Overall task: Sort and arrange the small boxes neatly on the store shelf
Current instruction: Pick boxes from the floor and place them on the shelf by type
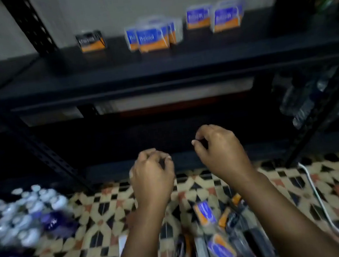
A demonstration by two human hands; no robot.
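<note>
Both hands are hanging empty between shelf and floor, so the step in hand looks like a reach for more stock: the left hand (152, 172) and right hand (216, 145) are each showing loosely curled fingers gripping nothing. Blue-and-orange boxes (152, 38) are standing toward the back of the shelf (113, 79), a black-and-orange box (91, 41) apart to their left. The loose boxes (205, 212) are lying on the tiled floor (303, 185) under the wrists. The shelf's front strip and left end are offering open room; the uprights are bounding both sides.
</note>
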